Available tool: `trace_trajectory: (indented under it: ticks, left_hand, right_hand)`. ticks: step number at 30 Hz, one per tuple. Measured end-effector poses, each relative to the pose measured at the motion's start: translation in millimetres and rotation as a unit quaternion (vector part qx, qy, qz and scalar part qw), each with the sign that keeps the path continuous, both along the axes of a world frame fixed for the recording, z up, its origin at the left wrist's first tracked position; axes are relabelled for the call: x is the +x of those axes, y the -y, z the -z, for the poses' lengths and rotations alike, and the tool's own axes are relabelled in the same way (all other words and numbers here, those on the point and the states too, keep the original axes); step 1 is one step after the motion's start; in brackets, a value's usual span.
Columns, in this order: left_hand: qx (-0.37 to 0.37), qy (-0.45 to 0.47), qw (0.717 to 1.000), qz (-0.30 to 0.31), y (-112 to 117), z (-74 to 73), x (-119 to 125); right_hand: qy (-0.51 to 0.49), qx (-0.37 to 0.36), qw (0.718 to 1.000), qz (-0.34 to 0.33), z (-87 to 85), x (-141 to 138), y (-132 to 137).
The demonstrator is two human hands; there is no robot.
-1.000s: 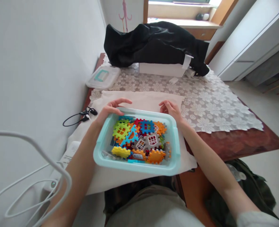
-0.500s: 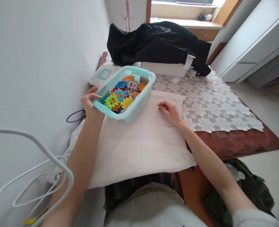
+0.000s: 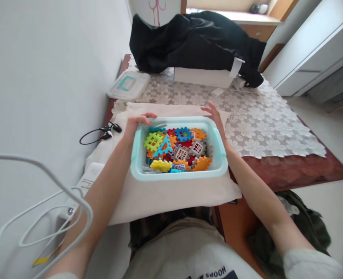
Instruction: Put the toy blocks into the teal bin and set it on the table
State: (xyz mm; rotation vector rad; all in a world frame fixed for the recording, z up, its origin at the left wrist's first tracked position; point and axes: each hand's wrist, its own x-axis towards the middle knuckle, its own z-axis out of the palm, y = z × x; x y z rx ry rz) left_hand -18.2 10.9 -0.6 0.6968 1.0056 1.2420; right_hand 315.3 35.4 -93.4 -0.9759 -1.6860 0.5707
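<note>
A pale aqua plastic bin [image 3: 179, 176] is in front of me over the beige cloth, its open top tilted toward me. Inside lie toothed plastic building blocks [image 3: 181, 149] in green, blue, yellow, orange, red and grey, some with window grids. My left hand [image 3: 136, 126] grips the bin at its far left corner, fingers over the rim. At the far right corner is my right hand [image 3: 216, 118], its fingers stretched out beyond the rim and the palm against or close to the bin's side. The bin partly hides it.
The beige cloth [image 3: 165, 201] covers the near table. A clear lid [image 3: 130, 85] with an aqua handle lies at the back left. Black cables [image 3: 107, 130] rest by the wall, and a white cable [image 3: 63, 186] loops at the left. Black fabric [image 3: 197, 42] covers something at the back.
The bin has come toward me and rightward, turning so its long side faces me. My right hand has risen from the cloth to the bin's right side, its fingers extended.
</note>
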Motion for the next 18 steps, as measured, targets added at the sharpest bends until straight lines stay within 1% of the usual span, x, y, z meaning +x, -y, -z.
trace_trajectory:
  ticks: [2,5,7,9,12,15,18]
  left_hand:
    - [0.016,-0.017,0.999,0.041,-0.6,2.1,3.8]
    - [0.016,-0.042,0.995,0.093,-8.3,3.3,3.4]
    - [0.001,-0.043,0.994,0.100,-14.8,5.6,-1.7]
    - [0.002,-0.039,0.995,0.092,-20.6,10.8,-9.9]
    - [0.042,-0.021,0.996,0.071,-25.5,21.8,-23.8]
    - [0.052,0.006,0.994,0.097,-24.3,29.7,-33.7]
    - [0.046,0.034,0.989,0.134,-20.1,31.8,-37.2]
  right_hand:
    - [0.020,0.033,0.999,-0.017,-6.7,1.5,5.2]
    - [0.033,0.078,0.996,-0.024,-10.0,4.1,6.9]
    - [0.026,0.083,0.996,-0.011,-9.3,6.1,7.1]
    - [0.031,0.079,0.996,0.001,-9.2,9.0,9.3]
    - [0.070,0.078,0.994,0.019,-13.6,15.5,16.5]
    - [0.108,0.082,0.990,0.032,-21.3,20.9,23.0]
    - [0.109,0.079,0.991,0.026,-25.7,21.5,25.3]
